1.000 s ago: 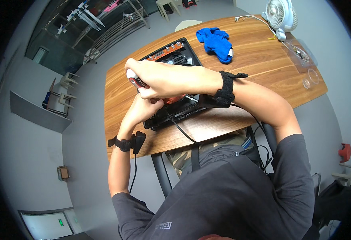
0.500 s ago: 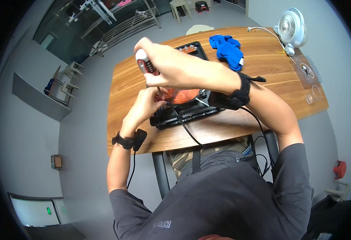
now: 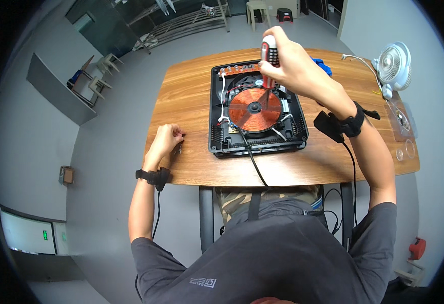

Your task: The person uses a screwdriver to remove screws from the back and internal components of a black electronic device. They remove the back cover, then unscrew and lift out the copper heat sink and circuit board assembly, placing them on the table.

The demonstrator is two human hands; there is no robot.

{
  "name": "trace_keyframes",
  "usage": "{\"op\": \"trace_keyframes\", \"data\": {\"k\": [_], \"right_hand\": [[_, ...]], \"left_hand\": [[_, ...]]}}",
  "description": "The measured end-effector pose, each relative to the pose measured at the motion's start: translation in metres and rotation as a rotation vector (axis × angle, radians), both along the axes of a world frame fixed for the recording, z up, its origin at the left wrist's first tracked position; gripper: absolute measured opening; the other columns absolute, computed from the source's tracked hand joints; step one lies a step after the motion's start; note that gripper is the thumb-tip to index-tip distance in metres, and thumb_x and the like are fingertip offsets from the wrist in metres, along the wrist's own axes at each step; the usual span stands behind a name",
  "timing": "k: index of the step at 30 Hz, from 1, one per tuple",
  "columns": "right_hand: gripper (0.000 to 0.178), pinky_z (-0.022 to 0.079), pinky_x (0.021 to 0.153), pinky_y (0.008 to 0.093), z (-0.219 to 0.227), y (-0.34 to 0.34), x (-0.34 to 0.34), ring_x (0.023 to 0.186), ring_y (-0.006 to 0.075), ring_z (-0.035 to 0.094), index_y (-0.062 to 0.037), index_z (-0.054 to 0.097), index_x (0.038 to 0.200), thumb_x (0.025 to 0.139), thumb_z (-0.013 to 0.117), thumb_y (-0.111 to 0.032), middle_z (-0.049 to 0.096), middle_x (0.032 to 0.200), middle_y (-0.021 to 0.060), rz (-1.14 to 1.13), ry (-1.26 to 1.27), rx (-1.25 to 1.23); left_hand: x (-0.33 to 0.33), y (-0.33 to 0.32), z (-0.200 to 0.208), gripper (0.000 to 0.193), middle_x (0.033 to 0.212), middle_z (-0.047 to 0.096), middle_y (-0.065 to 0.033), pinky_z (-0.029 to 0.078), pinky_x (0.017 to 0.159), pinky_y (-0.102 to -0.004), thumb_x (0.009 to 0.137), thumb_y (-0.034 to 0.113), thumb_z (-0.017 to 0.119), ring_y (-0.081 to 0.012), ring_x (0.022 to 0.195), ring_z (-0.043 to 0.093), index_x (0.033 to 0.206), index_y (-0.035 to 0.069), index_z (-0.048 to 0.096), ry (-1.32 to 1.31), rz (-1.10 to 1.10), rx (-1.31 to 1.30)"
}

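An opened induction cooker with a black housing [image 3: 299,137] lies on the table, its round copper coil [image 3: 244,111] exposed. My right hand [image 3: 294,61] is closed around the red, white and black handle of a screwdriver [image 3: 269,46]. The tool stands nearly upright over the coil's upper right part; whether its tip touches anything is hard to see. Left of the cooker, my left hand [image 3: 165,139] rests low at the tabletop with thumb and fingers pinched together. What the pinch holds, if anything, is too small to name. Tiny bits [image 3: 180,149] lie just beneath it.
The wooden table [image 3: 191,91] carries a blue cloth [image 3: 323,66], partly behind my right hand. At the right edge are a white fan [image 3: 393,63] and a clear plastic tray [image 3: 399,119]. A black cord [image 3: 256,164] runs from the cooker over the near edge.
My left hand has left the cooker and moved to the tabletop on its left. My right hand has shifted right with the screwdriver, uncovering the coil. The whole view has also shifted.
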State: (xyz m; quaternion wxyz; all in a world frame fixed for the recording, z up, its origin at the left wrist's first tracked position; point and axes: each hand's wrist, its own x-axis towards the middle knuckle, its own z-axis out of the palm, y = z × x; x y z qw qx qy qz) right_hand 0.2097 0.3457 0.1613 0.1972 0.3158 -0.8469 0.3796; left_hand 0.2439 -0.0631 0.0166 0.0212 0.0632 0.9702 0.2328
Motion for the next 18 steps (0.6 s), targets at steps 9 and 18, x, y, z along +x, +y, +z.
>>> {"op": "trace_keyframes", "data": {"k": [9,18], "right_hand": [[0.043,0.055,0.073,0.0413,-0.005,0.007,0.002,0.077,0.0307,0.069,0.0047,0.044,0.121,0.089,0.068,-0.012,0.065,0.085,0.0187,-0.040,0.002,0.027],[0.044,0.055,0.078,0.0436,-0.003,0.028,-0.004,0.082,0.0348,0.070,0.0052,0.045,0.121,0.089,0.069,-0.014,0.065,0.087,0.0208,-0.143,0.016,0.054]], "left_hand": [[-0.006,-0.013,-0.016,0.017,0.084,0.077,-0.0164,0.059,0.074,-0.0334,0.083,-0.001,0.074,-0.0209,0.079,0.075,0.099,-0.005,0.075,0.053,0.045,0.044],[-0.001,-0.011,-0.012,0.015,0.085,0.077,-0.0137,0.059,0.074,-0.0322,0.088,0.001,0.073,-0.0180,0.079,0.074,0.101,-0.005,0.075,0.027,0.066,0.059]]}}
